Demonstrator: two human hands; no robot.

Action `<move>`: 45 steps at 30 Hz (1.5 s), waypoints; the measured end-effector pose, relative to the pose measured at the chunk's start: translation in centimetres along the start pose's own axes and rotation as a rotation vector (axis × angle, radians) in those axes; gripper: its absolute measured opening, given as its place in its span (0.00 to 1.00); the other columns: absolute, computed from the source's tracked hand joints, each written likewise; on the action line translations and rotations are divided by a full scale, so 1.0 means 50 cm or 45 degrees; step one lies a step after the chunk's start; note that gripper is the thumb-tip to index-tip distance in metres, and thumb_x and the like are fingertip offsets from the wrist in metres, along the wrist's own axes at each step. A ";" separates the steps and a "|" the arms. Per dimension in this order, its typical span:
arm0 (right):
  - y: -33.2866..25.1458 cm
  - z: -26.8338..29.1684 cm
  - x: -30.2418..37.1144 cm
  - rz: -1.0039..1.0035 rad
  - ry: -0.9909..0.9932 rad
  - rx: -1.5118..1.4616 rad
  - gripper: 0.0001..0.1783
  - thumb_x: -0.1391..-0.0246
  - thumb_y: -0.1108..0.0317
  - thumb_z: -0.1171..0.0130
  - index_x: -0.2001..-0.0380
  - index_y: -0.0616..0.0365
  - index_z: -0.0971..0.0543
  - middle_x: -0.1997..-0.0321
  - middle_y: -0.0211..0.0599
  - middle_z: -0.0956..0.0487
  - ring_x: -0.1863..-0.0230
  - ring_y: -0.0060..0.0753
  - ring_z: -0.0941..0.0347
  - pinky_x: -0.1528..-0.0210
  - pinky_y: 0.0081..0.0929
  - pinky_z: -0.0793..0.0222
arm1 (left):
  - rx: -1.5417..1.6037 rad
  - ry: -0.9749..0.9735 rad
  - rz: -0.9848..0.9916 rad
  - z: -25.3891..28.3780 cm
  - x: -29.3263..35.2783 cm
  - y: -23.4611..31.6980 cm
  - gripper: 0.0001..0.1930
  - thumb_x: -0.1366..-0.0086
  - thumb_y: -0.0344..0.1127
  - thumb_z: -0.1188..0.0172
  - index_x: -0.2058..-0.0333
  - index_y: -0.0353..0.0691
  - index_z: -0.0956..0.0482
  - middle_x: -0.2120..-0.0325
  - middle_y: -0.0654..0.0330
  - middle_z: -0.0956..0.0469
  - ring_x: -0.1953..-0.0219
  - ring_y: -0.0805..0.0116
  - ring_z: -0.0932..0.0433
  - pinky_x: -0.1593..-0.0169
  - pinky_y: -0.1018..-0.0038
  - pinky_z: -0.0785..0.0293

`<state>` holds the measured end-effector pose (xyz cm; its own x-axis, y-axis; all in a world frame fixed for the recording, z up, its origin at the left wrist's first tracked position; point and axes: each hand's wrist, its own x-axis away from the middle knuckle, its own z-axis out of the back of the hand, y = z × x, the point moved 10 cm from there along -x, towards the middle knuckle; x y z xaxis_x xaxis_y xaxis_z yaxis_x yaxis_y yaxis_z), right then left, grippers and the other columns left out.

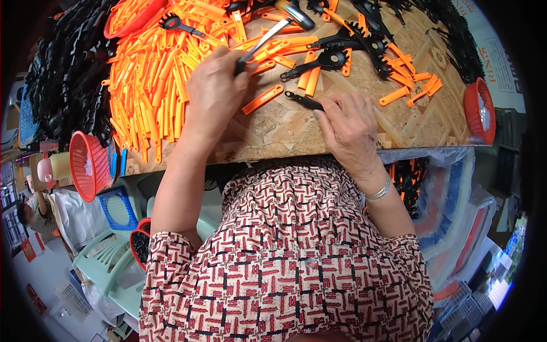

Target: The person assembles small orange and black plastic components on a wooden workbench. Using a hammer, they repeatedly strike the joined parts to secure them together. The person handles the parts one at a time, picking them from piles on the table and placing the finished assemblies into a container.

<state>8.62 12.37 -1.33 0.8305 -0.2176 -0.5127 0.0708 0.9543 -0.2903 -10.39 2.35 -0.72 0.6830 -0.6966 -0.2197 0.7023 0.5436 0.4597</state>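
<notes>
My left hand [216, 94] is closed around the dark grip of a hammer [266, 39], whose steel shaft slants up and right to a shiny head. To the right, my right hand [348, 122] pinches a narrow black plastic piece [303, 101] against the tabletop; its far end lies under my fingers. Between the hands rests a loose orange plastic handle [262, 100]. Just beyond are two more orange handles [311, 77] and a black slotted utensil head [332, 58].
A big heap of orange handles [151, 85] covers the table's left side, with black pieces [71, 62] piled beyond it. Red baskets [91, 165] hang near both front corners. Scattered orange handles [395, 96] lie to the right. A pale green chair [102, 256] stands below left.
</notes>
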 end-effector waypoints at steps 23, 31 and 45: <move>0.013 0.007 0.013 -0.047 0.077 -0.024 0.15 0.54 0.70 0.29 0.61 0.58 0.19 0.63 0.34 0.25 0.58 0.39 0.29 0.54 0.38 0.35 | -0.120 -0.068 -0.140 -0.040 -0.025 0.017 0.20 0.43 0.43 0.28 0.57 0.35 0.18 0.71 0.51 0.19 0.67 0.59 0.19 0.58 0.67 0.24; 0.019 0.010 0.014 -0.078 0.078 -0.079 0.15 0.55 0.71 0.29 0.62 0.57 0.19 0.63 0.34 0.24 0.58 0.40 0.28 0.54 0.37 0.35 | 0.217 -0.180 0.156 -0.030 -0.013 -0.024 0.21 0.44 0.43 0.25 0.58 0.34 0.16 0.73 0.59 0.18 0.69 0.71 0.21 0.61 0.72 0.25; 0.081 -0.029 0.035 -0.712 -0.124 -1.017 0.07 0.45 0.74 0.36 0.63 0.62 0.18 0.78 0.40 0.22 0.79 0.29 0.28 0.74 0.28 0.34 | 1.026 -0.477 0.178 -0.065 0.070 0.050 0.12 0.41 0.30 0.27 0.61 0.35 0.19 0.74 0.73 0.28 0.70 0.85 0.31 0.66 0.84 0.35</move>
<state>9.57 15.57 -4.56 0.8355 -0.5442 -0.0766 0.1026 0.2913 -0.9511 -5.57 2.78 -3.11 0.5425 -0.8323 0.1138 0.1672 0.2398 0.9563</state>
